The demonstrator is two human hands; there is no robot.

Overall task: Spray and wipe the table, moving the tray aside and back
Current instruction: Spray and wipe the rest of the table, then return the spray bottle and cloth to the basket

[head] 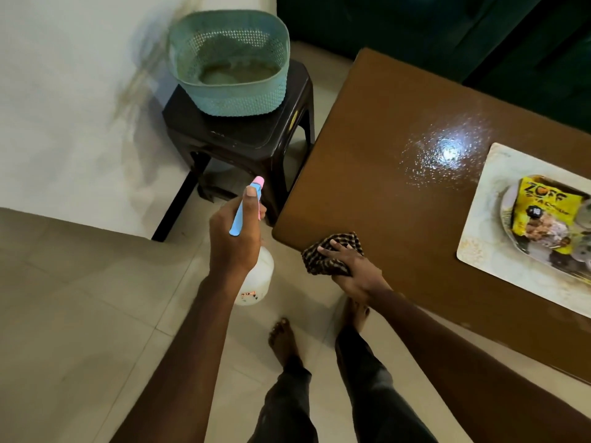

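Two hands recorded: left hand point(235, 231) wrapped around spray bottle point(256, 276) beside table point(367, 187); right hand point(353, 266) pressed checked cloth point(329, 251) at table corner. Tray point(489, 225) held yellow "ZOFF" packet point(543, 209).

Brown table point(367, 187) fills the frame's right, wet droplets glistening mid-top. Pale tray point(486, 231) at right edge; checked cloth point(323, 254) on its near corner; white spray bottle point(256, 279) at centre.
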